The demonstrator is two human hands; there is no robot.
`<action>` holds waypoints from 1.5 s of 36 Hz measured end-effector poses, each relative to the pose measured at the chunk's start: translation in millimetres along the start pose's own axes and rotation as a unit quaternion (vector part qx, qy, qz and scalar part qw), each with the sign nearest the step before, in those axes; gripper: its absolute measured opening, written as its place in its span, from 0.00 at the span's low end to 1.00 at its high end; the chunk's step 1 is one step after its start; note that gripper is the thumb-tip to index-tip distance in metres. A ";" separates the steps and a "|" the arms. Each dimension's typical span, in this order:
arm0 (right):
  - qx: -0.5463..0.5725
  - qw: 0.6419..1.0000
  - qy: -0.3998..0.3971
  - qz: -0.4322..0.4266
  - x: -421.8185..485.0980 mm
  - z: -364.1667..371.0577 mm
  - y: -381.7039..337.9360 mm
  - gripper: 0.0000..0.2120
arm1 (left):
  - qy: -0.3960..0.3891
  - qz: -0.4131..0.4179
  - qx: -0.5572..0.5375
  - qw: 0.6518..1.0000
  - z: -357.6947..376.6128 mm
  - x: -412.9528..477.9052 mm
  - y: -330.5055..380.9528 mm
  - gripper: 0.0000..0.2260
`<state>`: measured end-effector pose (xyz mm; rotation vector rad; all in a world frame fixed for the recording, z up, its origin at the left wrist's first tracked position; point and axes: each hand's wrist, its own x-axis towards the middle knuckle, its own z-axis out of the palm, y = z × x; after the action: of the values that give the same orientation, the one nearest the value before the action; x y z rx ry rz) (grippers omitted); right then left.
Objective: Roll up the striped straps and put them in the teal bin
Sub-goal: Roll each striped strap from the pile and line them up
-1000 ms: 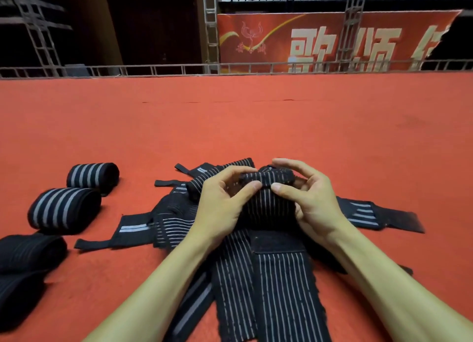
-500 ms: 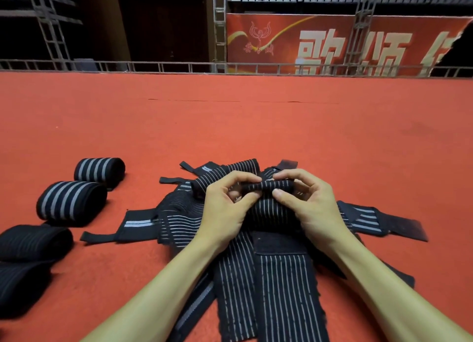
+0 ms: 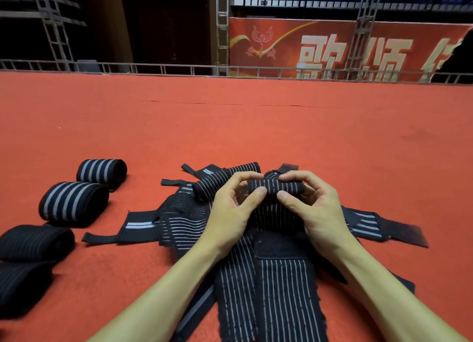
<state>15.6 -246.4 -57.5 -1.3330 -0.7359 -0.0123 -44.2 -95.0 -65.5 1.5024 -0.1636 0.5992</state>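
Observation:
A pile of black straps with thin grey stripes (image 3: 179, 221) lies on the red carpet in front of me. One long strap (image 3: 284, 290) runs from the bottom of the view up to a small tight roll (image 3: 277, 188) at its far end. My left hand (image 3: 230, 213) and my right hand (image 3: 314, 211) pinch that roll from either side, thumbs in front and fingers curled over the top. Two rolled striped straps (image 3: 74, 203) (image 3: 102, 172) lie to the left. No teal bin is in view.
Two dark rolled bundles (image 3: 33, 242) (image 3: 20, 288) sit at the left edge. Flat strap ends (image 3: 399, 233) stick out to the right of the pile. Red carpet (image 3: 256, 126) stretches ahead to a metal railing (image 3: 179, 69) and a red banner (image 3: 332, 49).
The strap's far end has been turned over into a tighter, thinner roll between my fingers. Both hands stayed in the same place on the pile.

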 end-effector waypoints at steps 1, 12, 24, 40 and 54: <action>0.008 1.000 0.000 0.000 0.0 -0.2 0.2 0.11 | -0.001 0.001 0.006 1.000 0.2 0.2 0.2 0.08; -0.010 1.000 -0.010 0.015 -0.8 1.7 -1.0 0.10 | 0.037 0.029 0.054 0.997 -1.0 -0.1 0.5 0.14; -0.059 0.998 -0.034 0.010 -1.4 2.1 0.5 0.06 | 0.029 0.039 0.022 0.999 3.3 -0.4 0.8 0.15; 0.002 0.999 -0.034 0.017 -1.2 0.2 1.5 0.11 | -0.007 -0.014 0.001 1.000 2.9 -2.0 5.5 0.08; 0.037 0.997 -0.048 0.054 -2.0 3.0 -0.1 0.15 | 0.039 0.040 0.037 0.998 3.2 -2.9 7.9 0.12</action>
<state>12.6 -244.6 -58.2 -1.3068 -0.7377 0.1642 -49.5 -99.2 -59.6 1.5462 -0.1425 0.7339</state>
